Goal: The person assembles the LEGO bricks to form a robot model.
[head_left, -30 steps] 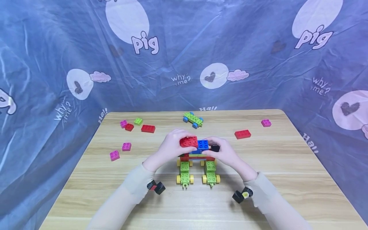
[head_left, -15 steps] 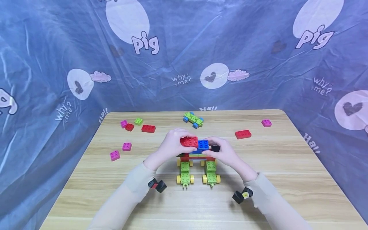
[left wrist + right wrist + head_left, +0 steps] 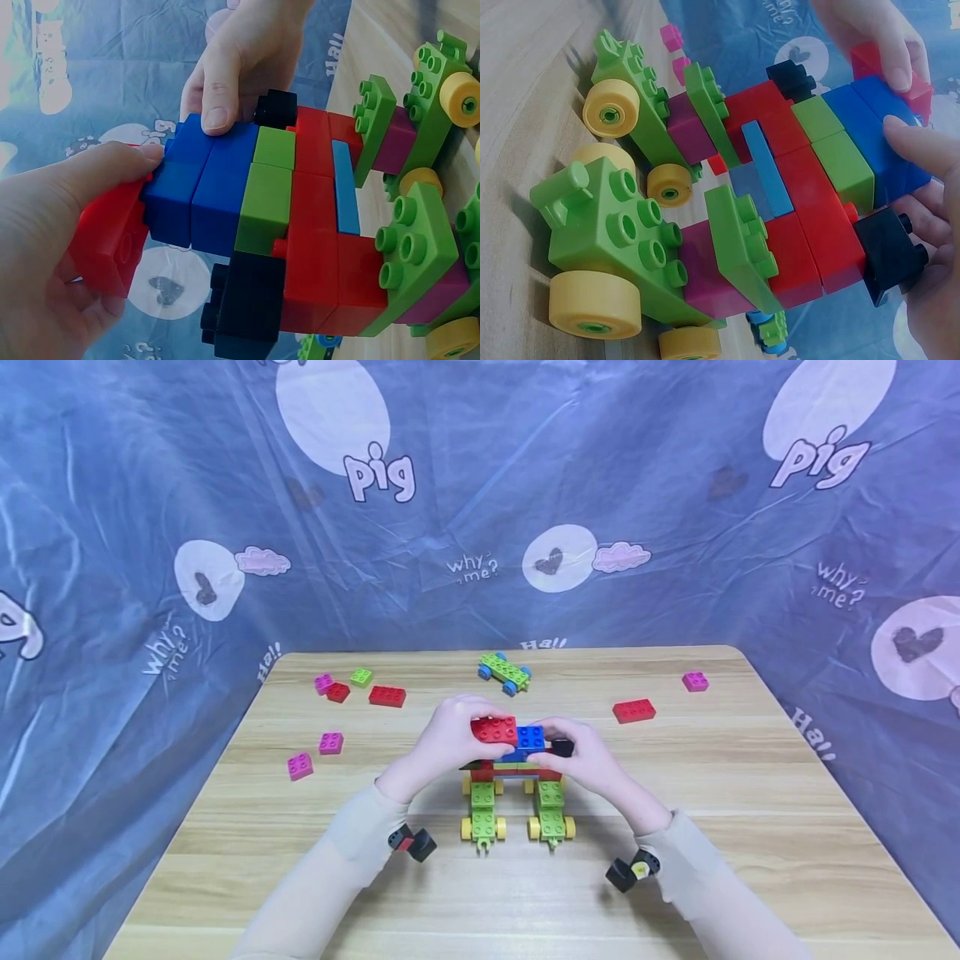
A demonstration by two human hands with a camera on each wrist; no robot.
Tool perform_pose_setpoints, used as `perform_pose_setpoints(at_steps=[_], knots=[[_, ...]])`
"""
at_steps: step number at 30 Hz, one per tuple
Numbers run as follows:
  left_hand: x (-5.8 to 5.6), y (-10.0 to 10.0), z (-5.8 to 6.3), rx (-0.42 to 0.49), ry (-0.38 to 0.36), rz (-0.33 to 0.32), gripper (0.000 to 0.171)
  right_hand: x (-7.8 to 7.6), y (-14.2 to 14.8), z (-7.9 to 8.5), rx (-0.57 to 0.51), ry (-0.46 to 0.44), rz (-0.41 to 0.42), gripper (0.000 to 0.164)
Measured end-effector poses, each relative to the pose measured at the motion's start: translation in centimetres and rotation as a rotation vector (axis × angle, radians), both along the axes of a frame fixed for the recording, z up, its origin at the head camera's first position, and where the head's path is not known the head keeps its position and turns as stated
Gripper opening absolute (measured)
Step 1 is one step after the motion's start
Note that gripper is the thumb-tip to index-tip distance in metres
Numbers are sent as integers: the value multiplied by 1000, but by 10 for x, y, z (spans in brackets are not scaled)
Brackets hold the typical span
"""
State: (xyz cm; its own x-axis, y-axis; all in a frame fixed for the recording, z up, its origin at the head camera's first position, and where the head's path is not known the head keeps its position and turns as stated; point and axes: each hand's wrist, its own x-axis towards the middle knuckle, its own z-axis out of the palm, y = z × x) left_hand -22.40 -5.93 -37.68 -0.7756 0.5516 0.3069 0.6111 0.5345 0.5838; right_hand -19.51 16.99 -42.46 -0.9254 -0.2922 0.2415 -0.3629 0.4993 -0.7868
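Observation:
My left hand (image 3: 442,743) pinches a red brick (image 3: 495,729) between thumb and fingers. That brick sits at the studs of the stacked blue bricks (image 3: 199,184), over their left part; whether it is fully seated I cannot tell. On the right, my right hand (image 3: 581,756) holds the blue bricks with its thumb on their near face. Below them come lime bricks (image 3: 264,199), red bricks (image 3: 810,217) and a black brick (image 3: 889,255) sticking out at each side. The figure stands upright on two green wheeled bases (image 3: 483,818) with yellow wheels.
Loose pink bricks (image 3: 331,743) and red bricks (image 3: 387,696) lie on the left of the wooden table (image 3: 247,860), with a lime brick (image 3: 362,677). Behind the figure is a green car base (image 3: 504,672) with blue wheels. Another red brick (image 3: 633,711) lies right.
My left forearm has shifted very slightly to the right. Both hands keep their holds, and the bricks have hardly moved.

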Motion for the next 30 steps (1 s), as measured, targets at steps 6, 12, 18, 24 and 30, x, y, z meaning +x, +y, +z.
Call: perform_pose_setpoints(at_steps=[6,12,18,24,30], knots=[[-1,0,-2,30,29,-5,41,0,-1,-1,-5,8,2,38],[-1,1,-2,38,-9,-2,40,0,-1,1,11,8,6,37],[-1,1,-2,56,-28,-10,40,0,-1,6,29,1,14,39],[-2,0,-3,54,-20,-10,40,-2,-6,17,75,20,53,47],[0,-1,-3,51,-13,-28,42,-8,-14,19,121,-2,84,49]])
